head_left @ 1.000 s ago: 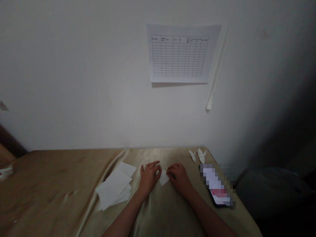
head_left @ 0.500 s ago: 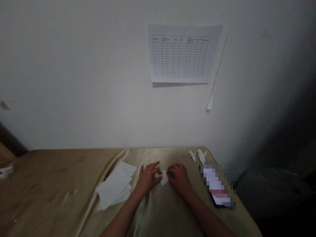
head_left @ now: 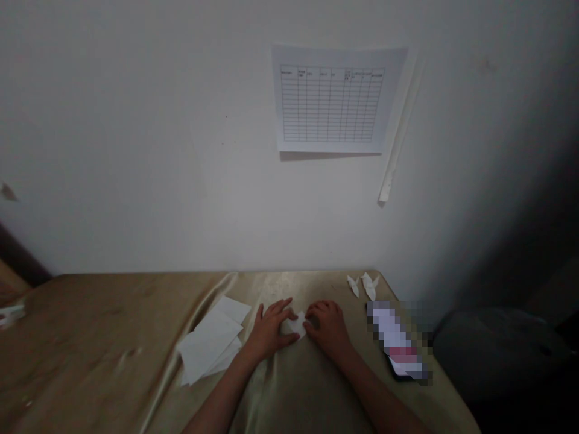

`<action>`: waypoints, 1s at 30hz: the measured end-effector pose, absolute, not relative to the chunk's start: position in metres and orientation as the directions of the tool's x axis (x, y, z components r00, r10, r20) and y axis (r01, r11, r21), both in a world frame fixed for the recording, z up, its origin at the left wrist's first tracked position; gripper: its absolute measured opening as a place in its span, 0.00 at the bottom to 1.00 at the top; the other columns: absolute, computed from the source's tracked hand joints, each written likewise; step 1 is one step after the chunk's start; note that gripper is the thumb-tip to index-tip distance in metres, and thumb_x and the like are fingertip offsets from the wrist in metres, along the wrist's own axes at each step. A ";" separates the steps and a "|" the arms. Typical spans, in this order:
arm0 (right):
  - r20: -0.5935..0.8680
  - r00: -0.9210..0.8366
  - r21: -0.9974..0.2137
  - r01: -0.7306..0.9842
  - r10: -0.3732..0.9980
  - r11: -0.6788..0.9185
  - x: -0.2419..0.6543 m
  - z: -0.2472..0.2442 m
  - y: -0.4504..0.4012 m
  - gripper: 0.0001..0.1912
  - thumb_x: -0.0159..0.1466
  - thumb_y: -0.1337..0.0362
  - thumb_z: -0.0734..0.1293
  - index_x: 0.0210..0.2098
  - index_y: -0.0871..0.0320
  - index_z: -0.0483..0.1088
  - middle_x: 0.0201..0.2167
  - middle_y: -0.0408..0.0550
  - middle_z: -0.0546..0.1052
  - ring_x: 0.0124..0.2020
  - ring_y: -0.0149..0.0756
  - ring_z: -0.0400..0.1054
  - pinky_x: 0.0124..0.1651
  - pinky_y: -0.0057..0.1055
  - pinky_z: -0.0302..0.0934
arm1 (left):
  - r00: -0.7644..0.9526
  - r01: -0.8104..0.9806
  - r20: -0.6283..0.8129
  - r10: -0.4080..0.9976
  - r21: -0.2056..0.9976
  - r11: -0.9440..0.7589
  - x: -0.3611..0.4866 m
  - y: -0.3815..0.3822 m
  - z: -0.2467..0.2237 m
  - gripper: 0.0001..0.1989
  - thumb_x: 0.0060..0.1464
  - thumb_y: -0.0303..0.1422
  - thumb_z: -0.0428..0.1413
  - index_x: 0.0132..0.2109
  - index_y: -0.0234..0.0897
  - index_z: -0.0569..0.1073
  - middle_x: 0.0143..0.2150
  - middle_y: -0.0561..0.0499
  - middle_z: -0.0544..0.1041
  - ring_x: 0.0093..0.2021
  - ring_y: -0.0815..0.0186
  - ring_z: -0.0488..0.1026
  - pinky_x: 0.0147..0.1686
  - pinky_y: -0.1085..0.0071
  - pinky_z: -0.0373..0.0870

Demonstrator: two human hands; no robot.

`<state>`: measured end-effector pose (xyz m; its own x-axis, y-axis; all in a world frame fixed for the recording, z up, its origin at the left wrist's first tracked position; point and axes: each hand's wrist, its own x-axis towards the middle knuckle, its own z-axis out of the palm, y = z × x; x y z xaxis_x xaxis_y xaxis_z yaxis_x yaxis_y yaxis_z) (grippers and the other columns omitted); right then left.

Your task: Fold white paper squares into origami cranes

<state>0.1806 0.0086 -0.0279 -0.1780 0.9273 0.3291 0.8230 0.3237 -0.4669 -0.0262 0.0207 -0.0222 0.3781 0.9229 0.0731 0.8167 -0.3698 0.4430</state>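
Note:
A small folded piece of white paper [head_left: 296,326] lies on the cloth-covered table between my two hands. My left hand [head_left: 270,330] rests at its left side, with the index finger and thumb curved around the paper and their tips on it. The other fingers of that hand are stretched away toward the wall. From the right, my right hand [head_left: 327,325] grips the paper's right edge between thumb and curled fingers. Dim light hides the paper's exact folds.
Loose white paper sheets [head_left: 210,340] are stacked unevenly at the left. Two small folded paper figures [head_left: 370,286] sit at the far right corner, with a phone [head_left: 398,346] in front of them. A printed table sheet [head_left: 332,102] hangs on the wall.
My left thumb has moved slightly right along the paper, and more of the paper shows between thumb and index finger. My right fingers have shifted only a little.

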 end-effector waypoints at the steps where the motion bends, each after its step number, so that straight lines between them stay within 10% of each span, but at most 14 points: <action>1: 0.325 -0.182 -0.467 0.822 0.928 0.325 0.181 -0.028 0.008 0.05 0.60 0.61 0.70 0.37 0.50 0.75 0.46 0.45 0.78 0.52 0.45 0.65 0.60 0.43 0.50 | 0.380 0.815 0.073 0.922 0.445 -0.371 -0.027 0.021 -0.022 0.21 0.47 0.38 0.66 0.50 0.53 0.74 0.71 0.52 0.62 0.70 0.52 0.57 0.67 0.35 0.37; 24: 0.278 -0.281 -0.454 0.804 0.919 0.383 0.188 -0.022 -0.002 0.26 0.51 0.50 0.76 0.46 0.49 0.71 0.51 0.46 0.74 0.58 0.48 0.61 0.65 0.47 0.44 | 0.370 0.806 0.133 0.919 0.447 -0.389 -0.025 0.028 -0.018 0.04 0.53 0.37 0.63 0.37 0.50 0.79 0.68 0.57 0.67 0.67 0.52 0.59 0.66 0.38 0.43; 30: 0.276 -0.287 -0.500 0.772 0.917 0.392 0.191 -0.026 0.003 0.16 0.58 0.58 0.74 0.46 0.46 0.74 0.52 0.45 0.74 0.57 0.44 0.61 0.65 0.46 0.44 | 0.414 0.802 0.111 0.904 0.424 -0.420 -0.024 0.025 -0.017 0.20 0.53 0.37 0.62 0.53 0.60 0.74 0.71 0.59 0.62 0.68 0.51 0.57 0.65 0.33 0.38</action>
